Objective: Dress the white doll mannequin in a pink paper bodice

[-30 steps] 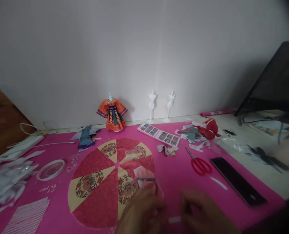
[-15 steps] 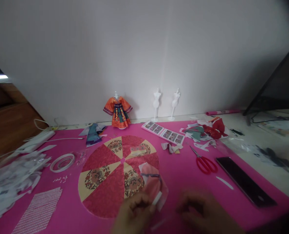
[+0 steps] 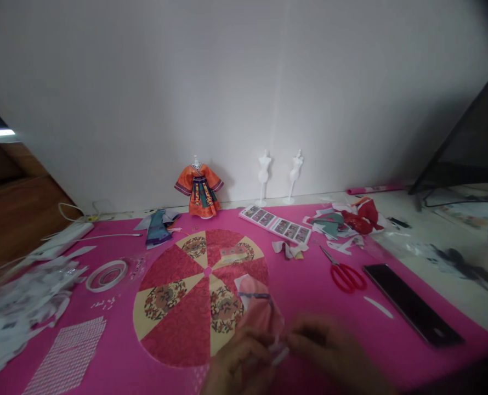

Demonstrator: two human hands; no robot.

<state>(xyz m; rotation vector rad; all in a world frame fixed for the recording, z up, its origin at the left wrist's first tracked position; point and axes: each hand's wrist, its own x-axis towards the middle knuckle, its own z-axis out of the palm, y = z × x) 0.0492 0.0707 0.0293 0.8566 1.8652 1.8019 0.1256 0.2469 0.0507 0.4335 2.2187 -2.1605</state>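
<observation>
My left hand (image 3: 242,359), closed, grips a small pink fabric piece (image 3: 254,310) with a dark trim band. A short white strip (image 3: 281,355) shows at the fabric's edge beside the left fingertips. My right hand (image 3: 328,343) is slightly blurred, its thumb and finger pinched together at that strip. Just behind the hands lies a round red and cream patterned fabric panel (image 3: 174,340) with a small pink centre, partly covered by the pink piece.
Red-handled scissors (image 3: 348,277) and a black flat case (image 3: 412,304) lie to the right. A tape roll (image 3: 106,275) and white scraps (image 3: 17,323) are at left. A dressed doll form (image 3: 200,189) and two bare white mannequins (image 3: 264,170) stand by the wall.
My right hand has moved left, up to the left hand and the fabric's edge. The white strip has shifted right and slightly down with the left hand.
</observation>
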